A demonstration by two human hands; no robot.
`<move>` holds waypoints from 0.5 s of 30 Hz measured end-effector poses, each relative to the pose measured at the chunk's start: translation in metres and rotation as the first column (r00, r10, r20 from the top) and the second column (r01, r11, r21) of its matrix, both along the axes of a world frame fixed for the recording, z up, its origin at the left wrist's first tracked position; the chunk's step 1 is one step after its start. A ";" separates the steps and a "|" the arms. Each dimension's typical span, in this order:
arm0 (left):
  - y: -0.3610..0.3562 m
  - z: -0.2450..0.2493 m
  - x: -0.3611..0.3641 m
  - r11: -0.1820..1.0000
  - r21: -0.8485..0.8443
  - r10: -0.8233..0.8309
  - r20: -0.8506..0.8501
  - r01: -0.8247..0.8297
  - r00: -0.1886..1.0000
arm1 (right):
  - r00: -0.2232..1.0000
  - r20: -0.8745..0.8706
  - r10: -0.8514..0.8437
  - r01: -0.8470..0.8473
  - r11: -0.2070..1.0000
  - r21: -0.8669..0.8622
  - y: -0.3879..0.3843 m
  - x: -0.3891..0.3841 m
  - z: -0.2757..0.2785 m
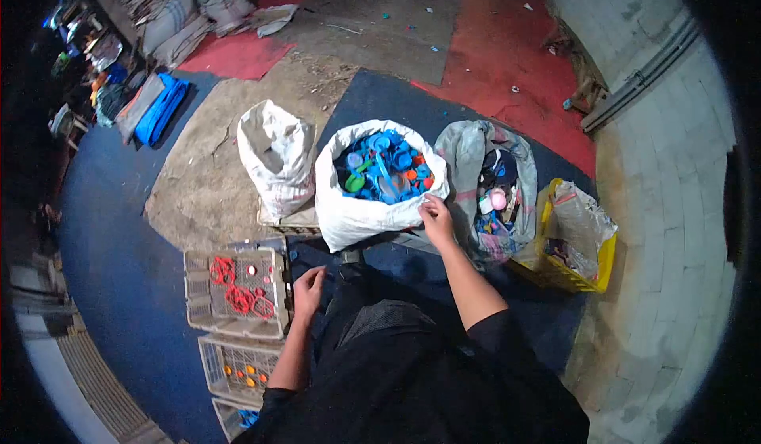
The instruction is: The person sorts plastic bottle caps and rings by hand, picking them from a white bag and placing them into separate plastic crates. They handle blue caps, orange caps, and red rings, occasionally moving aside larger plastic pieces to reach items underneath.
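Observation:
A white woven sack (372,218) full of mostly blue plastic pieces (386,162), with some green and orange ones, stands open in front of me. My right hand (436,220) is at its near right rim, fingers closed on the edge of the cloth. Lower and to the left, my left hand (309,289) hangs beside a beige plastic crate (194,305) with its fingers curled together; whether anything is in them is hidden. Red rings and small red and white pieces (240,297) lie in that crate.
Left of the full sack is another white sack (273,166); to its right stand a grey sack (464,155) of mixed items and a yellow crate (604,266). More crates (210,365) line up at lower left. A block wall (674,158) bounds the right.

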State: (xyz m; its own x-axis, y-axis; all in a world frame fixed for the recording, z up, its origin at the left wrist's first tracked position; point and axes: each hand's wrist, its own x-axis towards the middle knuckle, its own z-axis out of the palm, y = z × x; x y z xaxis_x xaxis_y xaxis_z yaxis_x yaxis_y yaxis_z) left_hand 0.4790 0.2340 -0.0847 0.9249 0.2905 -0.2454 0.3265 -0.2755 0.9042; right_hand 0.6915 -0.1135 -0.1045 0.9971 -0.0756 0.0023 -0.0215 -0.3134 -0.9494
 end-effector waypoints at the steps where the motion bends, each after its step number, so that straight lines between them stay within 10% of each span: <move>1: -0.002 0.014 0.030 0.997 -0.072 0.002 -0.039 -0.005 0.999 | 0.999 -0.006 -0.054 0.054 0.998 -0.015 0.007 0.013 0.003; 7: -0.009 0.086 0.178 0.897 0.157 -0.440 0.224 0.414 0.869 | 0.979 -0.078 -0.190 0.152 0.926 -0.346 0.030 0.096 0.010; 15: -0.002 0.061 0.232 0.702 0.196 -0.708 0.082 0.685 0.702 | 0.970 -0.237 0.047 -0.101 0.969 -0.224 0.082 0.136 -0.008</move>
State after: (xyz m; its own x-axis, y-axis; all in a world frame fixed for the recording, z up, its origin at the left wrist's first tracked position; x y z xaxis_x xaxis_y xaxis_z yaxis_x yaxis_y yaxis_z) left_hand 0.7107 0.2317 -0.0240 0.8960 -0.4309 -0.1070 -0.1372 -0.4978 0.8564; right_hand 0.8280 -0.0318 -0.1128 0.9757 -0.0262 -0.2174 -0.1974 -0.5341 -0.8220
